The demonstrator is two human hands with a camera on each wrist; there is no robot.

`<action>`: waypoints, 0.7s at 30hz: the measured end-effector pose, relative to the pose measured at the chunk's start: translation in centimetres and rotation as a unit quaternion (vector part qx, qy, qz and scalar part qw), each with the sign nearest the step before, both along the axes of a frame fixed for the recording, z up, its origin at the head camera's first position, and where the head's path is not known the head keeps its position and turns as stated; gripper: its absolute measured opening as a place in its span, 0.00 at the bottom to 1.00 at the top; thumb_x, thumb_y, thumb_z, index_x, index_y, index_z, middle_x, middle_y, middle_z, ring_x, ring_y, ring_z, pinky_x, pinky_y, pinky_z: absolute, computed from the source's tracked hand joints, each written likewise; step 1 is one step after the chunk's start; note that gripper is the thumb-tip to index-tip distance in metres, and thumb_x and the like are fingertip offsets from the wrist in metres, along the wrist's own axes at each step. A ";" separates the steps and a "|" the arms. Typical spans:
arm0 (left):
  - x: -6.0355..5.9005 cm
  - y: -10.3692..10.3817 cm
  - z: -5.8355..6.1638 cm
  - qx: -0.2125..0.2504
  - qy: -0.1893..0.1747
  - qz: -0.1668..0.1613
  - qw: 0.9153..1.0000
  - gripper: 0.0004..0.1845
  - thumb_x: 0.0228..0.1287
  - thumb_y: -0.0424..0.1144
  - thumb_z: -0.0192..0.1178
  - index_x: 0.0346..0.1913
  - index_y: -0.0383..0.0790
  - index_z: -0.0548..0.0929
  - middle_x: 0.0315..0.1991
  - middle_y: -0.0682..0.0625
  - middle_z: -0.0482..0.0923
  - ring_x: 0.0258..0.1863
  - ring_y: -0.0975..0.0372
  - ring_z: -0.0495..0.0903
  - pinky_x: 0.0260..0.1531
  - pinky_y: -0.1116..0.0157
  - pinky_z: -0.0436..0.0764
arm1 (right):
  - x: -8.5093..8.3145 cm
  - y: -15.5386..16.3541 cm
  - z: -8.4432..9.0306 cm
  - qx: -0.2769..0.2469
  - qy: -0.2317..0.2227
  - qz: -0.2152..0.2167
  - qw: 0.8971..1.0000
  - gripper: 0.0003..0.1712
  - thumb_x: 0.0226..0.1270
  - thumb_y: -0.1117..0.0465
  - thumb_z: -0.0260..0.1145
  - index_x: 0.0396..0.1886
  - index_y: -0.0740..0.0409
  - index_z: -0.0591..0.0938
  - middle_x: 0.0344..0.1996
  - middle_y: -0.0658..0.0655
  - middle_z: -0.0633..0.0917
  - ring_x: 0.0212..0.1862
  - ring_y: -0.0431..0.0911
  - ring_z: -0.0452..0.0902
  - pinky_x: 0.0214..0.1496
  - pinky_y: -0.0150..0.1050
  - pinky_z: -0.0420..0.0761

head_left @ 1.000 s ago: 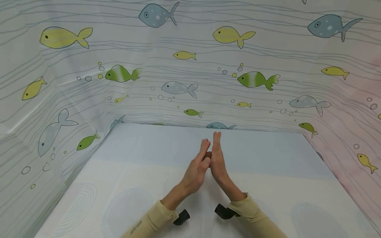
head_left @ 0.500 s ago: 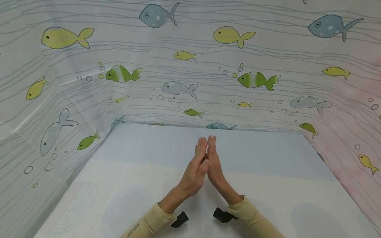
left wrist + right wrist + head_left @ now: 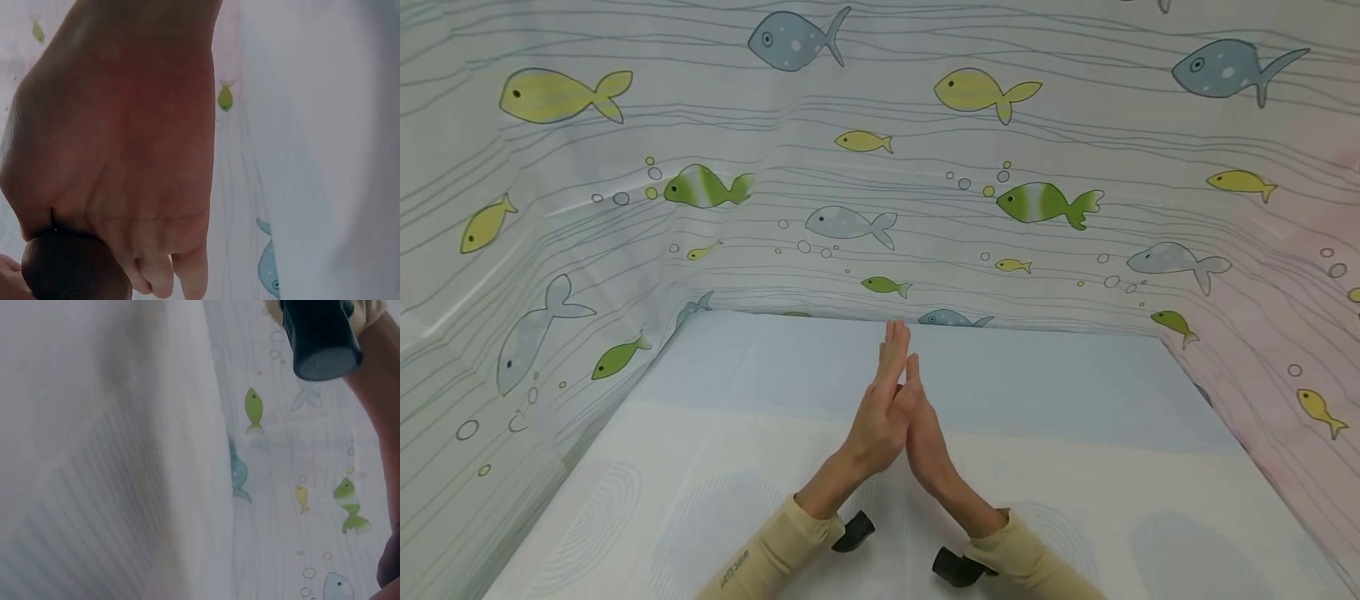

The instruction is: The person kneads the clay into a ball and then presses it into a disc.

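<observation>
My left hand (image 3: 876,425) and right hand (image 3: 927,442) stand palm to palm above the table in the head view, fingers straight and pointing away from me. Between the palms sits a dark brown, smooth rounded lump (image 3: 69,269), clay-like in look and mostly hidden from above. In the left wrist view the right hand (image 3: 137,156) shows its palm, with the lump pressed against it near the fingers. The left fingertips reach farther forward than the right ones. At the right edge of the right wrist view the left forearm (image 3: 375,381) and a piece of the lump appear.
A table (image 3: 737,442) with a pale blue and white patterned cover lies below the hands. Fish-printed curtains (image 3: 775,150) rise at its back and both sides. Black wrist cameras jut from the cuffs, one of them the left camera (image 3: 853,532).
Both hands have shifted left while staying palm to palm. The left hand has slid forward, and the right hand has slid back against it, with the lump still between them.
</observation>
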State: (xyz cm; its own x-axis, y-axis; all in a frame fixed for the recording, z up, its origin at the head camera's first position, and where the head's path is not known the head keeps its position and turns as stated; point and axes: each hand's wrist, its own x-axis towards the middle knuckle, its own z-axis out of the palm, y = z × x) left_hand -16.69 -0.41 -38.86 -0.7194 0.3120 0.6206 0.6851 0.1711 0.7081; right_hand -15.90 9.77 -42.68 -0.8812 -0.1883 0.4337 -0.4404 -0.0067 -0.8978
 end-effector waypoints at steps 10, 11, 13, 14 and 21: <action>-1.3 -0.2 0.8 0.036 -0.009 -0.004 0.999 0.33 0.76 0.44 0.35 0.79 0.41 0.41 0.80 0.54 0.36 0.79 0.62 0.33 0.76 0.51 0.39 | 1.9 -0.4 0.7 0.000 -0.040 -0.005 0.999 0.33 0.84 0.45 0.33 0.81 0.50 0.45 0.78 0.48 0.52 0.78 0.44 0.48 0.75 0.54 0.56; -1.4 -0.3 0.9 0.038 -0.012 -0.004 0.999 0.34 0.77 0.46 0.35 0.79 0.42 0.41 0.80 0.55 0.36 0.79 0.62 0.33 0.76 0.52 0.38 | 2.1 -0.3 0.8 -0.002 -0.041 -0.004 0.999 0.32 0.84 0.45 0.33 0.81 0.49 0.45 0.78 0.48 0.53 0.77 0.45 0.51 0.74 0.52 0.59; -1.6 -0.4 0.9 0.041 -0.020 -0.005 0.999 0.34 0.77 0.48 0.35 0.80 0.43 0.41 0.80 0.55 0.36 0.79 0.63 0.33 0.76 0.52 0.38 | 2.2 -0.2 0.9 -0.003 -0.040 -0.003 0.999 0.32 0.84 0.47 0.32 0.81 0.48 0.45 0.77 0.49 0.56 0.75 0.46 0.56 0.72 0.50 0.63; -1.8 -0.5 0.9 0.042 -0.025 -0.005 0.999 0.34 0.77 0.50 0.35 0.80 0.43 0.41 0.80 0.56 0.36 0.79 0.63 0.33 0.76 0.52 0.38 | 2.4 -0.2 0.9 0.001 -0.039 -0.005 0.999 0.31 0.84 0.48 0.31 0.81 0.49 0.45 0.77 0.50 0.56 0.75 0.47 0.57 0.71 0.49 0.65; -2.5 -0.9 1.2 0.064 -0.067 -0.019 0.995 0.37 0.77 0.55 0.36 0.80 0.43 0.42 0.80 0.57 0.34 0.78 0.66 0.34 0.76 0.52 0.40 | 3.2 -0.1 0.9 0.011 -0.035 0.005 0.999 0.31 0.85 0.51 0.30 0.81 0.54 0.41 0.80 0.52 0.47 0.78 0.48 0.45 0.72 0.53 0.58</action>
State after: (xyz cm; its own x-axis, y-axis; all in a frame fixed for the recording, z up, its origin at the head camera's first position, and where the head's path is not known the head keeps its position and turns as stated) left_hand -19.22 -1.31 -37.67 -0.7880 0.2651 0.5557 0.5866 0.0495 0.8083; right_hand -12.70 9.67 -41.77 -0.9071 -0.2051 0.3676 -0.3772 0.0088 -0.9261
